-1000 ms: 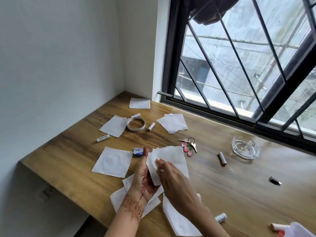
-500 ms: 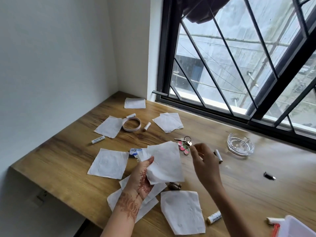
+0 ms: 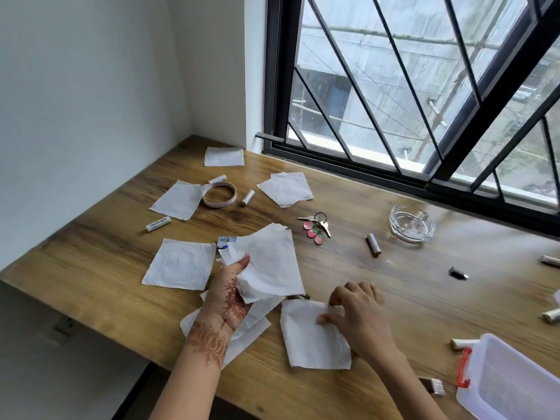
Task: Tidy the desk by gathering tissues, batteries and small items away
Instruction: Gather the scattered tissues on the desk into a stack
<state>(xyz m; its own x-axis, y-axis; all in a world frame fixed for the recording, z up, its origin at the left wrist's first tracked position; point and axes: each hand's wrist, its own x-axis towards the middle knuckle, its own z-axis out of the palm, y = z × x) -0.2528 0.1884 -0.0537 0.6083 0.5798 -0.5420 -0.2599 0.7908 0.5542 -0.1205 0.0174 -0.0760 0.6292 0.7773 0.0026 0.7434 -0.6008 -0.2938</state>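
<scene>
Desk [image 3: 394, 298]; battery [image 3: 158, 224] reads "Heybright".

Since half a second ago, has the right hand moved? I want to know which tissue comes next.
Yes. The right hand has dropped from near the keys toward the desk's near edge, onto a flat tissue.

— What fills the upper left?
— Plain white walls [image 3: 91, 86] meeting in a corner.
— And the right?
— A black-framed barred window [image 3: 424, 86], grey daylight falling across the wooden desk [image 3: 91, 268].
</scene>
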